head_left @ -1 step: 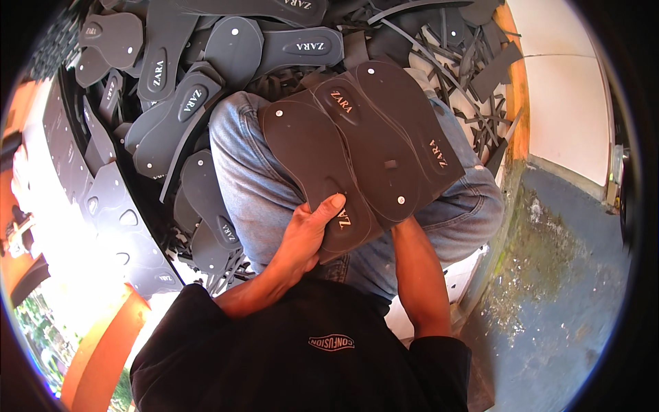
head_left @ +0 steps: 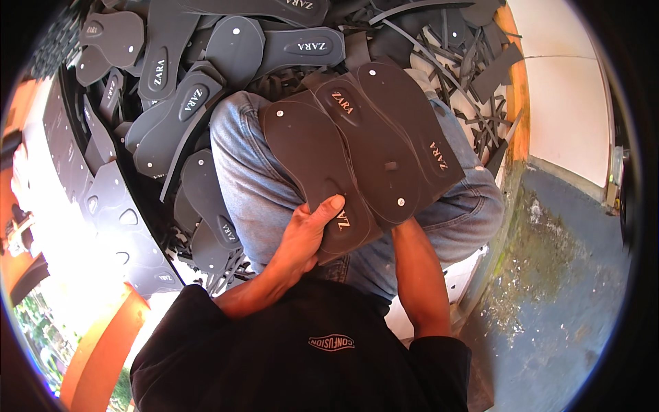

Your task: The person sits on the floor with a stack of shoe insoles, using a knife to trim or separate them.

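Across my lap lies a dark foam sheet [head_left: 384,141] with several sole outlines cut into it, side by side. Pale printed marks, raised oval pads and small white dots show on the soles. My left hand [head_left: 305,230] is closed on the sheet's near-left edge, its thumb pressed on top over the pad of the leftmost sole [head_left: 302,141] and its fingers hidden underneath. From below, my right forearm [head_left: 420,271] reaches under the sheet's near edge. The right hand itself is hidden beneath the sheet, so its fingers and what they touch cannot be seen.
Loose dark soles [head_left: 233,51] are heaped beyond my knees and to the left. Thin offcut strips [head_left: 473,89] lie in a tangle at the far right. A larger patterned sheet [head_left: 117,226] stands at the left in bright light. Grey floor [head_left: 549,288] lies to the right.
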Demonstrator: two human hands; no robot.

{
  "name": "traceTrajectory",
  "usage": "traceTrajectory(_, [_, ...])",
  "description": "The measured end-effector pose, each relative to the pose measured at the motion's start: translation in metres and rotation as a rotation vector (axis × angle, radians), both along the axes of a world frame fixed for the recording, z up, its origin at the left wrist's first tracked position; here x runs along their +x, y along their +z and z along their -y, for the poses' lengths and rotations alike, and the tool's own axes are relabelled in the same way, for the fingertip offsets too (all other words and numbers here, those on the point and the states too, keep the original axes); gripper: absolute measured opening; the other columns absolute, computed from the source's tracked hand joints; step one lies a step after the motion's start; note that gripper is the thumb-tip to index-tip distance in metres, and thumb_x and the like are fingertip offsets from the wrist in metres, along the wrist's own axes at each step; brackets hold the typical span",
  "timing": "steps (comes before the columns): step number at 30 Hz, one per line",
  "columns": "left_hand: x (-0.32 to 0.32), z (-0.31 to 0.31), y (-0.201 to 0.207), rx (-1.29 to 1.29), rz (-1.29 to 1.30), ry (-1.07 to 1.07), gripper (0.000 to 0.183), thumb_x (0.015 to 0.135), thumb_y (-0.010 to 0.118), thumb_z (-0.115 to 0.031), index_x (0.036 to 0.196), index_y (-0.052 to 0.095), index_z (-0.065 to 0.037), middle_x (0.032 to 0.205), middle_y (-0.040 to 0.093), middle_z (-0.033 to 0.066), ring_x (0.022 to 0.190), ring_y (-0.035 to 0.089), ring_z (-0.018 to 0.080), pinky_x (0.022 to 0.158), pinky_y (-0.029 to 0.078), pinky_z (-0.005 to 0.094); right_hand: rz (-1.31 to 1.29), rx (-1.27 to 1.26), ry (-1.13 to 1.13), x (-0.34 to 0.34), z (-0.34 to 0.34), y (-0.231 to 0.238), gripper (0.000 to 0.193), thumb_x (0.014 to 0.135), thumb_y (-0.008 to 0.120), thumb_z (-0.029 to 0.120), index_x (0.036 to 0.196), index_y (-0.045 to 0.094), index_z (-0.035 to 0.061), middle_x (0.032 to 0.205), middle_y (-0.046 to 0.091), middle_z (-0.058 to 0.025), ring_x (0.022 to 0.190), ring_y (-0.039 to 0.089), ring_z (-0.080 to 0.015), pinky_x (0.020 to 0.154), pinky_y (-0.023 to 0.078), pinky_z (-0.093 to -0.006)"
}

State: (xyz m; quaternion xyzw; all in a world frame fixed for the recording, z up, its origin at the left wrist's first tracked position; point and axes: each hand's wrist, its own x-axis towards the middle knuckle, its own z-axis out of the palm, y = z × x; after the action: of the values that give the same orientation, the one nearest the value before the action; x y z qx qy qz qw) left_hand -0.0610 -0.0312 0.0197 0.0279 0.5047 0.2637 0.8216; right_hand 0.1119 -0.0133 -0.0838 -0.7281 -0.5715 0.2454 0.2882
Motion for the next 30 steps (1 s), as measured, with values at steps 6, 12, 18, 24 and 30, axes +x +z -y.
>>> traceTrajectory(6, [-0.021,0.005,-0.003,-0.007,0.087,-0.008,0.031,0.085,0.067,-0.025,0.105,0.06,-0.003,0.093,0.066,0.0054,0.08,0.065,0.0138,0.074,0.055,0.0276,0.007,-0.052,0.029,-0.007,-0.011,0.01,0.042,0.086,0.058,0.036,0.107,0.059,-0.0007,0.072,0.061,-0.009,0.057,0.056,-0.0205,0.053,0.043,-0.0318])
traceTrajectory(12, [-0.09,0.014,-0.015,0.1,0.056,-0.29,0.029,0.081,0.071,-0.023,0.098,0.063,-0.001,0.085,0.065,0.0024,0.077,0.061,0.0099,0.069,0.05,0.0245,-0.094,-0.19,0.167,-0.057,-0.051,0.038,0.043,0.086,0.057,0.037,0.106,0.06,-0.001,0.07,0.06,-0.0085,0.054,0.055,-0.0195,0.051,0.042,-0.0311])
traceTrajectory(18, [-0.13,0.03,-0.002,0.303,-0.067,-0.448,0.032,0.082,0.071,-0.027,0.097,0.067,0.002,0.086,0.066,0.0023,0.081,0.057,0.0087,0.075,0.047,0.0252,-1.247,-0.41,-0.199,-0.086,-0.056,0.036,0.05,0.09,0.05,0.046,0.095,0.061,-0.0017,0.055,0.051,-0.0021,0.042,0.041,-0.0092,0.043,0.03,-0.0249])
traceTrajectory(24, [-0.132,0.012,0.006,0.6,-0.135,-0.574,0.047,0.087,0.064,-0.034,0.116,0.057,0.003,0.107,0.062,0.0071,0.097,0.055,0.0118,0.083,0.045,0.0265,-1.082,-0.204,-0.223,-0.109,0.006,0.096,0.021,0.084,0.067,0.016,0.071,0.057,0.0031,0.062,0.048,0.007,0.057,0.04,-0.0017,0.049,0.032,-0.0212])
traceTrajectory(30, [-0.075,-0.049,0.001,0.462,-0.242,-0.217,0.037,0.085,0.066,-0.03,0.103,0.061,0.002,0.088,0.066,0.0072,0.075,0.063,0.012,0.066,0.052,0.0248,-0.912,-0.287,-0.122,-0.075,0.049,0.118,0.027,0.087,0.065,0.019,0.067,0.054,0.0044,0.06,0.044,0.0085,0.056,0.038,-0.001,0.048,0.03,-0.0214])
